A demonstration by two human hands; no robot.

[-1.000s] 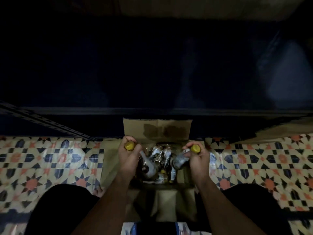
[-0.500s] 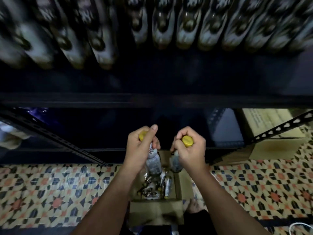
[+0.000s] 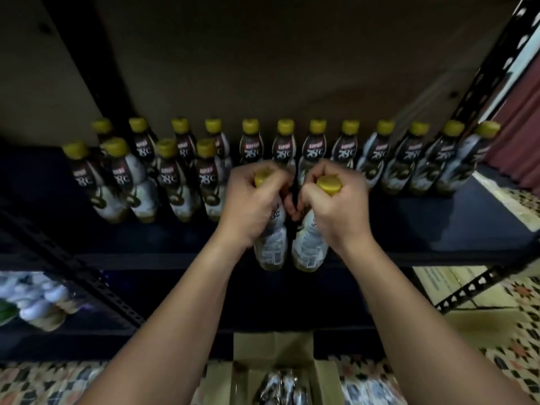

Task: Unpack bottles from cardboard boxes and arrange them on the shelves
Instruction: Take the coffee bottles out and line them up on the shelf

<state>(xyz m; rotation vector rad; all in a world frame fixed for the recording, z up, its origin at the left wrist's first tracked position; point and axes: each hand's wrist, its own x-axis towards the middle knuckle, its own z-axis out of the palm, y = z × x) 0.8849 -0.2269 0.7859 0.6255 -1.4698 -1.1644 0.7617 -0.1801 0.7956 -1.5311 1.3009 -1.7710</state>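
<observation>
Both hands, left and right, grip upright bottles by the neck; open shelf space lies directly below, front row gap.

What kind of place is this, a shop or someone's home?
Probably a small shop's stockroom, though I can't be sure. A dark slotted-metal shelf holds rows of identical yellow-capped drink bottles, an opened cardboard box with more bottles sits on the patterned tile floor, and each hand grips another bottle.
</observation>
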